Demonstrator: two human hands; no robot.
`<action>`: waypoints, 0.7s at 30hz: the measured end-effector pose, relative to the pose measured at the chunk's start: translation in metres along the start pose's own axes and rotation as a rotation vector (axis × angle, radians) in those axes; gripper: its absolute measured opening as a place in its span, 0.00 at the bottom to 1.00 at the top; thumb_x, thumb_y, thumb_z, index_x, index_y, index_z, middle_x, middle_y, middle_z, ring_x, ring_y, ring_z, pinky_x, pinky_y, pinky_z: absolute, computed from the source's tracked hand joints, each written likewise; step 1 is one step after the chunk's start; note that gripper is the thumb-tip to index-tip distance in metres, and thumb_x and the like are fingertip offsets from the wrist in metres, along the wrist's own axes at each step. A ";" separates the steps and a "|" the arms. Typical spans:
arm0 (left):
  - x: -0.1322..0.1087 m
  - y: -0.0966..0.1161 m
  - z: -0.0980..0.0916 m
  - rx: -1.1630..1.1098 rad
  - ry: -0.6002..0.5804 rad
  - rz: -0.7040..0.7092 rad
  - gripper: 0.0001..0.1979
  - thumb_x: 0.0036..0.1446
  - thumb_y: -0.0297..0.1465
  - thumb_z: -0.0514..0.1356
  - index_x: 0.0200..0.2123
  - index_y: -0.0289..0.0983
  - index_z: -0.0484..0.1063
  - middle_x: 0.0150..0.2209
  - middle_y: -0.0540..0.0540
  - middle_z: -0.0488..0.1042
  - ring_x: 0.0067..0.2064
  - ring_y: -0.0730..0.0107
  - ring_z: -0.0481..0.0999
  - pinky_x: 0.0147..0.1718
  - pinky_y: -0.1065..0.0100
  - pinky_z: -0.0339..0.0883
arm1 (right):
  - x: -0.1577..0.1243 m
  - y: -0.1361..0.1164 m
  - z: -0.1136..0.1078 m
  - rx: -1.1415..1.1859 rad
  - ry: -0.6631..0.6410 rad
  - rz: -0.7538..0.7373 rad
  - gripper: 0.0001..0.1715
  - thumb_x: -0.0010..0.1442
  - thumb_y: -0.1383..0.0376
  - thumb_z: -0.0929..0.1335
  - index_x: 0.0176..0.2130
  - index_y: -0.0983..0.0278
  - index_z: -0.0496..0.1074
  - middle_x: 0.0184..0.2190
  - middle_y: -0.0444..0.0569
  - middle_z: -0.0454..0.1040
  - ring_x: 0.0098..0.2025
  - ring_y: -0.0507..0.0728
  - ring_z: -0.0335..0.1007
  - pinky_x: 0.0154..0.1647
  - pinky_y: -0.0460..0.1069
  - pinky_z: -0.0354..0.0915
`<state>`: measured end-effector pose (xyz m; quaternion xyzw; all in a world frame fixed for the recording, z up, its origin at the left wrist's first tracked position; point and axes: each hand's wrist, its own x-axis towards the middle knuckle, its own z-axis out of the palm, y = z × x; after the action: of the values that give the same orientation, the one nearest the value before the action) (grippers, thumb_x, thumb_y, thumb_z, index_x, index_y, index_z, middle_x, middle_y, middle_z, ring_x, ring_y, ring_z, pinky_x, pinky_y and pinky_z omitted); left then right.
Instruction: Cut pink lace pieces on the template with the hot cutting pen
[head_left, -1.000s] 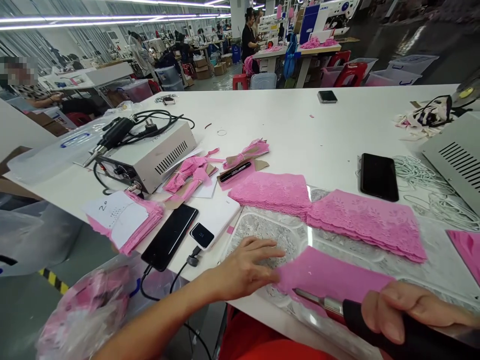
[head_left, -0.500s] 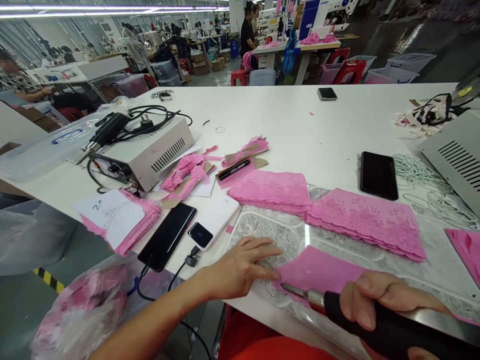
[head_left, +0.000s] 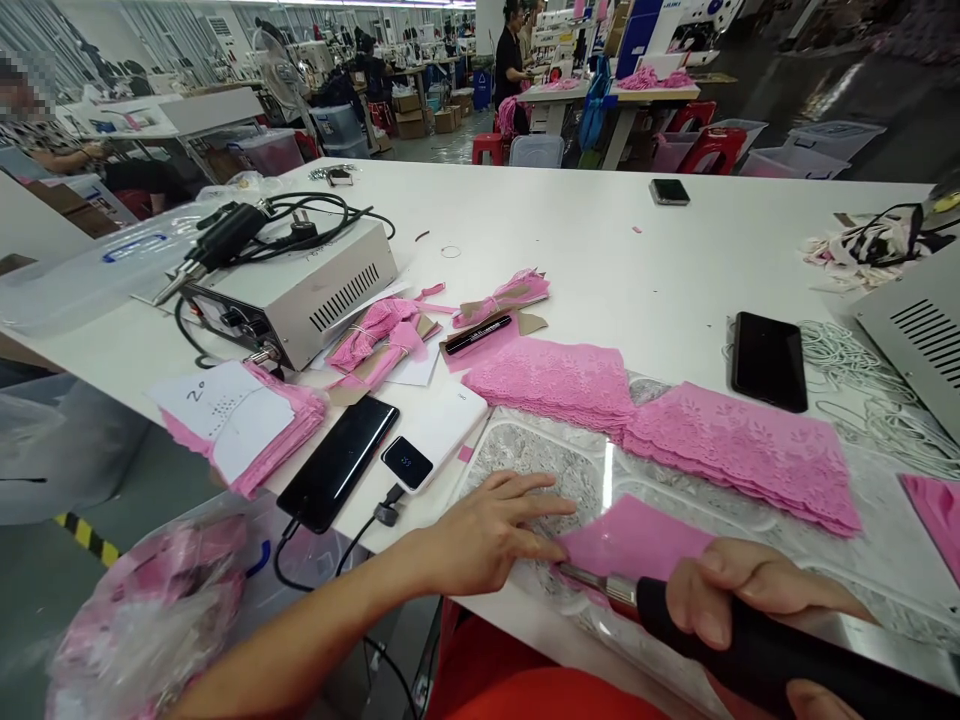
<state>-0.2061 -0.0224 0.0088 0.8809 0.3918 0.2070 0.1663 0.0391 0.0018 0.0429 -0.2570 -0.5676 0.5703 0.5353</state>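
Observation:
My left hand [head_left: 487,530] lies with its fingers spread, touching the left corner of a flat pink fabric piece [head_left: 637,535]. That fabric lies on a clear, patterned plastic mat [head_left: 525,450] at the table's front edge. My right hand [head_left: 750,595] is closed around a thick black-handled tool [head_left: 682,620] with a slim metal tip. The tip rests at the fabric's left corner, right beside my left fingertips. The right part of the fabric is hidden under my right hand. Just behind lie two stacks of pink lace pieces, a left stack [head_left: 555,380] and a right stack [head_left: 742,450].
A grey-white control box [head_left: 300,290] with a corded handpiece stands at the left. A black phone [head_left: 341,465], a white power bank [head_left: 442,440] and a paper-topped pink fabric stack [head_left: 232,420] lie near my left arm. Another phone [head_left: 769,360] and white cord [head_left: 862,370] lie right.
The tool's tip has shifted slightly left along the fabric corner, nearer my left fingertips. My left hand stays on the fabric. The whole view has shifted a little.

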 end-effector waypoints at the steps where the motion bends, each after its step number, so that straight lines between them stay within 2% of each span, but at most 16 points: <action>1: 0.000 0.000 0.000 0.003 0.001 0.000 0.24 0.51 0.16 0.51 0.44 0.40 0.79 0.60 0.50 0.69 0.66 0.58 0.59 0.59 0.56 0.59 | 0.000 0.000 0.001 -0.003 0.001 -0.001 0.11 0.58 0.57 0.69 0.42 0.55 0.75 0.35 0.48 0.72 0.24 0.52 0.67 0.25 0.51 0.71; 5: 0.000 0.001 0.000 0.021 0.002 -0.002 0.24 0.52 0.17 0.51 0.44 0.41 0.79 0.61 0.51 0.69 0.66 0.58 0.59 0.60 0.57 0.59 | 0.004 -0.004 0.006 -0.024 0.038 -0.032 0.10 0.57 0.56 0.70 0.40 0.55 0.76 0.33 0.48 0.71 0.22 0.52 0.67 0.24 0.50 0.71; 13: 0.000 0.004 -0.003 0.047 -0.006 -0.008 0.23 0.53 0.17 0.51 0.45 0.41 0.79 0.61 0.52 0.68 0.67 0.59 0.58 0.60 0.57 0.59 | 0.010 -0.006 0.013 -0.002 0.014 -0.069 0.11 0.58 0.57 0.70 0.40 0.57 0.76 0.32 0.47 0.71 0.22 0.51 0.67 0.23 0.48 0.72; 19: 0.001 0.005 -0.003 0.038 0.011 -0.022 0.23 0.53 0.18 0.52 0.45 0.42 0.78 0.61 0.52 0.68 0.66 0.58 0.59 0.60 0.55 0.59 | 0.007 -0.004 0.007 -0.002 -0.101 -0.101 0.07 0.60 0.61 0.68 0.40 0.59 0.74 0.31 0.48 0.72 0.25 0.53 0.70 0.27 0.50 0.75; 21: 0.000 0.005 -0.004 0.029 0.003 -0.036 0.24 0.52 0.18 0.52 0.46 0.43 0.78 0.61 0.52 0.67 0.66 0.57 0.59 0.59 0.54 0.60 | 0.009 -0.007 0.011 0.012 -0.051 -0.068 0.06 0.58 0.61 0.70 0.36 0.60 0.75 0.28 0.49 0.72 0.24 0.54 0.71 0.26 0.51 0.74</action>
<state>-0.2046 -0.0249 0.0142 0.8756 0.4109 0.1998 0.1567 0.0286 0.0039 0.0549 -0.2199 -0.5861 0.5615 0.5411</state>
